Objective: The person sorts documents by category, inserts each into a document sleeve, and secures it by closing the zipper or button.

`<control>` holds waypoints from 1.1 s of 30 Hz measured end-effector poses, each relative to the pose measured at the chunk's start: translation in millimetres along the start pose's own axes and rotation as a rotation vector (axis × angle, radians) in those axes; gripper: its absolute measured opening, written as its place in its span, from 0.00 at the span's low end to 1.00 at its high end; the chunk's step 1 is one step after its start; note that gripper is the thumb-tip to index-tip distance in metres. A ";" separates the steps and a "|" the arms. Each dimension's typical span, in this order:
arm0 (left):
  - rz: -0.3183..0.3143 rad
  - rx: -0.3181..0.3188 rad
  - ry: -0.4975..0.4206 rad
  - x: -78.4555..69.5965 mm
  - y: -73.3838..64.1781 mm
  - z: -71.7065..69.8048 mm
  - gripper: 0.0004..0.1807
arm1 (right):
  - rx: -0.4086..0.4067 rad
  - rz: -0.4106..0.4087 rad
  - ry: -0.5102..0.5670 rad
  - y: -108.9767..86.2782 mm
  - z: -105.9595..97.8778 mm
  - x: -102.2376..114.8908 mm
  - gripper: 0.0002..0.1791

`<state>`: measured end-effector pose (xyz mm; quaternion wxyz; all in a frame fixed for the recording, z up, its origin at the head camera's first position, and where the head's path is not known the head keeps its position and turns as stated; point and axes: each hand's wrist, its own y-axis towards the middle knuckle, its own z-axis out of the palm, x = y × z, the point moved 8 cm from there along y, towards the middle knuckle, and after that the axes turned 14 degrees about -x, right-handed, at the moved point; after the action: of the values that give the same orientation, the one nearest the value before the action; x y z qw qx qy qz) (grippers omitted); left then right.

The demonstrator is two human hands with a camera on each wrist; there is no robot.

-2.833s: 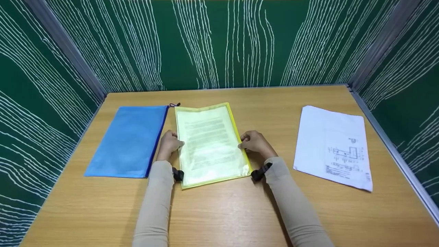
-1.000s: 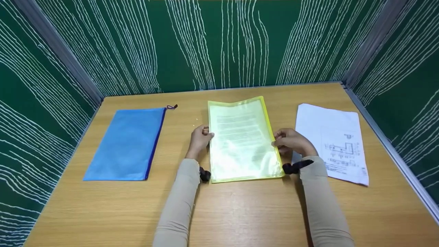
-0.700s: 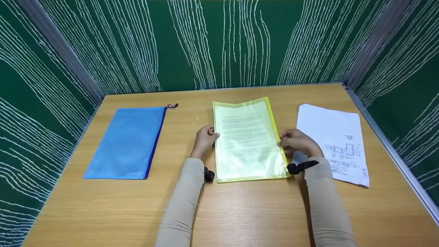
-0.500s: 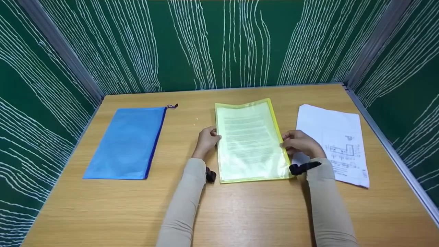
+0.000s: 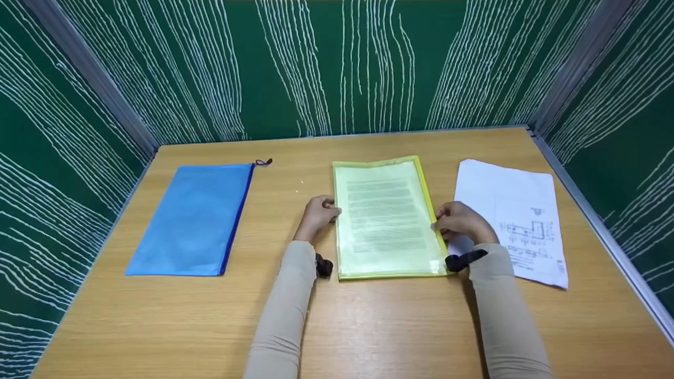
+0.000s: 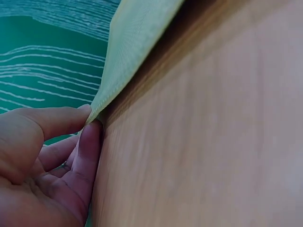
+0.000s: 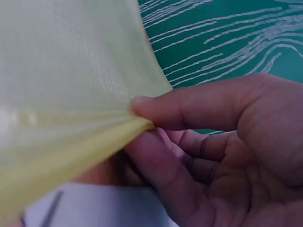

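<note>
A translucent yellow document pouch [image 5: 387,221] with a printed sheet showing through lies between the two hands at mid-table. On its left edge, the left hand [image 5: 317,217] pinches the rim between thumb and forefinger. The left wrist view shows that pouch edge [image 6: 128,52] raised slightly off the wood, with the left hand [image 6: 47,156] below it. Along the brighter yellow right edge, the right hand [image 5: 463,221] pinches with thumb and fingers. Close up in the right wrist view, the pouch [image 7: 71,94] creases where the right hand [image 7: 227,137] grips it.
A blue zip pouch [image 5: 189,221] with a dark blue zipper edge and a pull loop lies on the left of the wooden table [image 5: 174,326]. White paper with a printed drawing [image 5: 505,195] lies at right, partly behind the right hand. Green walls [image 5: 284,68] enclose the back and sides.
Both hands have carried the yellow pouch rightward from beside the blue pouch to mid-table. In the last half second it has shifted only slightly, its far edge coming a little nearer.
</note>
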<state>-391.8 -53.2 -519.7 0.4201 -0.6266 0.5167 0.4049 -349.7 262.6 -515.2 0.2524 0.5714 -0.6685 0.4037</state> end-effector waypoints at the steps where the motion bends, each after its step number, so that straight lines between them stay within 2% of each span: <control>1: -0.017 0.003 -0.030 0.3 0.2 -0.5 0.18 | -0.004 -0.001 -0.010 -0.2 0.2 1.4 0.15; 4: -0.041 -0.001 -0.052 -0.9 0.2 -2.6 0.23 | -0.014 0.002 -0.026 0.5 0.0 4.7 0.14; 10: -0.045 -0.010 -0.023 -2.1 1.3 -3.6 0.24 | -0.023 0.001 -0.076 -1.2 1.0 11.9 0.14; 14: -0.056 -0.018 -0.046 -2.0 1.1 -3.7 0.24 | -0.045 -0.030 -0.122 -3.5 1.0 15.5 0.19; 17: -0.060 -0.028 -0.052 -2.7 -0.7 -5.1 0.24 | -0.070 -0.056 -0.109 -5.5 0.7 16.3 0.25; 19: -0.051 -0.035 -0.025 -3.0 -1.7 -6.2 0.24 | -0.100 -0.064 -0.082 -5.8 -0.9 15.0 0.27; 20: -0.042 -0.036 -0.007 -3.5 -2.2 -6.6 0.23 | -0.119 -0.069 -0.066 -5.9 -2.4 14.3 0.27; 24: 0.013 -0.016 0.070 -6.2 -4.1 -5.8 0.03 | -0.267 -0.121 -0.052 -5.2 -16.8 12.6 0.25; 26: 0.043 -0.001 0.102 -7.9 -4.7 -6.2 0.09 | -0.358 -0.151 -0.046 -6.1 -27.3 12.9 0.25; 29: 0.058 -0.001 0.126 -9.1 -4.3 -11.6 0.06 | -0.485 -0.174 -0.020 -8.8 -44.7 13.1 0.26; 33: 0.064 -0.017 0.153 -11.1 -2.1 -25.6 0.22 | -0.617 -0.144 0.038 -12.3 -68.4 6.8 0.27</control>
<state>-389.3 -73.7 -500.8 0.3607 -0.6424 0.5637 0.3734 -347.8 315.1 -469.3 0.4543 0.5060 -0.7123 0.1737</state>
